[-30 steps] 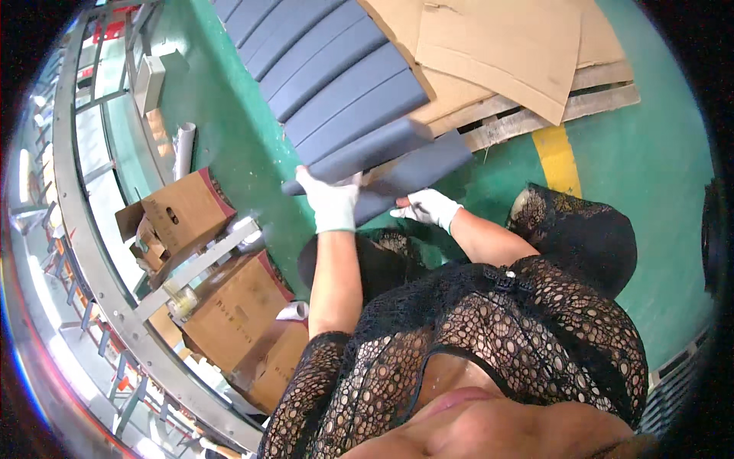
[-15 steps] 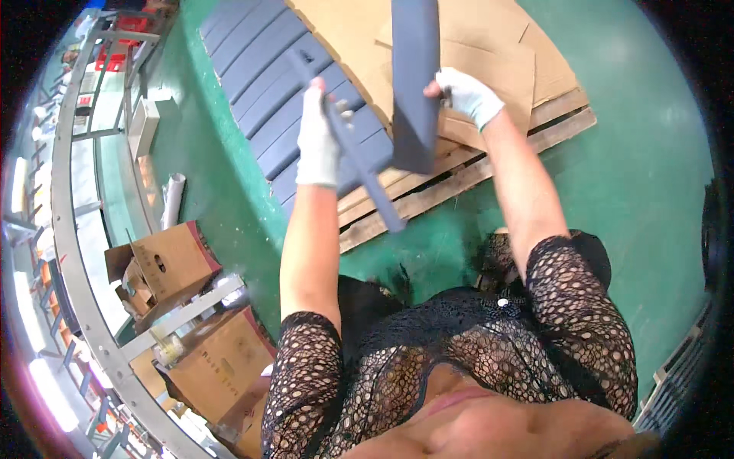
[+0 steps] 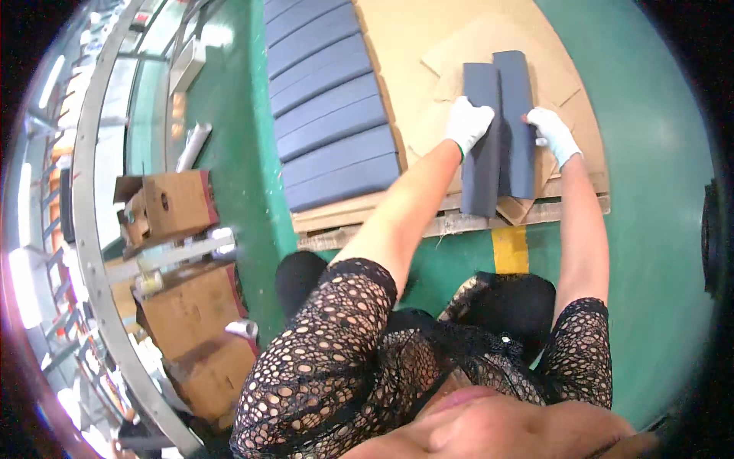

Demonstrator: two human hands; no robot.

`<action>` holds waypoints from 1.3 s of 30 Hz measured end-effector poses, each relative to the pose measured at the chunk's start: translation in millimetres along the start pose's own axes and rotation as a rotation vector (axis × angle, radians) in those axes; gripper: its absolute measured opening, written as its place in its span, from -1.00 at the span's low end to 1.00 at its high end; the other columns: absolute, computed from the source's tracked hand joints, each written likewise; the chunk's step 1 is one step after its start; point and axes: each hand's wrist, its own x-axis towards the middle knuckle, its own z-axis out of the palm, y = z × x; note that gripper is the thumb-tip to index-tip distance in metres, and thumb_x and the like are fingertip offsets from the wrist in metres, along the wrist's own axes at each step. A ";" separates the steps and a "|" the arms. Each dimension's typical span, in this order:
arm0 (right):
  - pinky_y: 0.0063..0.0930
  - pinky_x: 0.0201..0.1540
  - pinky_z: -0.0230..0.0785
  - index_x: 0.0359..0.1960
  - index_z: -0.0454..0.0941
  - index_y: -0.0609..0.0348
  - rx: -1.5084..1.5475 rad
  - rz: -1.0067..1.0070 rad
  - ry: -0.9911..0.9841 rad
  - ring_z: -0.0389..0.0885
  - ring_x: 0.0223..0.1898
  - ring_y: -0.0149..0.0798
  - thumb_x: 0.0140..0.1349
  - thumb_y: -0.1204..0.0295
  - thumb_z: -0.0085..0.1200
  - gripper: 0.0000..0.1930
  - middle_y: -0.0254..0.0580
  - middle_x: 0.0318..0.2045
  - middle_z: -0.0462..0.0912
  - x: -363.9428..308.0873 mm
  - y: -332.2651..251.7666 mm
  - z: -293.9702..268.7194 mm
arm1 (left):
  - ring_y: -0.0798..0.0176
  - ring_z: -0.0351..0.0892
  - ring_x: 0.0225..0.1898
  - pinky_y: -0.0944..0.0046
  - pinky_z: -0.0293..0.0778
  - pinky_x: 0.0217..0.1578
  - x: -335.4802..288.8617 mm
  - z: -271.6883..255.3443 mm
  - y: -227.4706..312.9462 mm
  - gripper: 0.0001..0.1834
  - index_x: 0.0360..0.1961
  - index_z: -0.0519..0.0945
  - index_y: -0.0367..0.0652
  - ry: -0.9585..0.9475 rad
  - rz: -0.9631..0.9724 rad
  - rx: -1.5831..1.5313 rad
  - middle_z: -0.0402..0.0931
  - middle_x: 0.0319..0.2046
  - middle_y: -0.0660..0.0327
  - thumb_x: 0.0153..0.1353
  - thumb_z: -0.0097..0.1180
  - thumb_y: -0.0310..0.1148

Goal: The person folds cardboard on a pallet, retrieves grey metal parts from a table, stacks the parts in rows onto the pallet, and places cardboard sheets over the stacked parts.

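Two long, dark grey-blue slats lie side by side, slightly offset, over the cardboard on a pallet (image 3: 573, 206). My left hand (image 3: 468, 126), in a white glove with bare fingertips, is closed on the upper left edge of the left slat (image 3: 480, 180). Similarly gloved, my right hand (image 3: 553, 135) grips the outer edge of the right slat (image 3: 517, 96). The long sides of the two slats nearly touch. Which fingers pass beneath them is hidden. Left of my hands, a row of similar grey-blue pieces (image 3: 336, 126) rests flat on the same pallet.
Cardboard sheets (image 3: 401, 38) cover the pallet, some loose and overlapping. A yellow floor stripe (image 3: 510, 251) runs from its near edge. To the left are open cardboard boxes (image 3: 180, 206), a metal frame (image 3: 84, 199) and a pale roll (image 3: 195, 145) on the green floor.
Both hands have moved right with their slats, the left one furthest. The left slat, tilted and apart before, now lies alongside the right one over the cardboard. My view has shifted too.
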 end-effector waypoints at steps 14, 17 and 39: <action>-0.30 0.12 0.22 0.02 0.46 0.03 -0.699 -0.827 -0.085 0.42 0.05 -0.07 0.19 0.09 -0.17 -0.56 -0.11 0.00 0.50 -33.8 -88.4 227.4 | -0.05 0.17 0.24 0.18 0.12 0.21 -91.6 -351.2 -254.5 -0.17 0.17 0.23 -0.43 0.122 -0.114 0.533 0.15 0.21 -0.15 -0.02 0.18 -0.07; -0.27 0.05 0.27 -0.02 0.45 0.03 -0.729 -0.686 -0.052 0.46 -0.02 -0.04 0.21 0.09 -0.19 -0.58 -0.10 -0.06 0.52 -37.4 -87.9 266.5 | -0.02 0.09 0.28 0.19 0.04 0.25 -108.6 -343.5 -292.8 -0.18 0.20 0.17 -0.44 0.147 -0.063 0.453 0.06 0.27 -0.13 0.01 0.17 -0.14; -0.26 0.01 0.31 -0.06 0.45 0.14 -0.817 -0.643 0.535 0.48 -0.04 -0.01 0.19 0.12 -0.07 -0.59 -0.04 -0.08 0.50 -56.3 -53.0 349.1 | -0.04 0.28 0.13 0.14 0.18 0.15 -126.5 -313.7 -331.1 -0.44 0.16 0.28 -0.37 0.511 0.126 0.235 0.26 0.17 -0.08 0.11 0.04 -0.48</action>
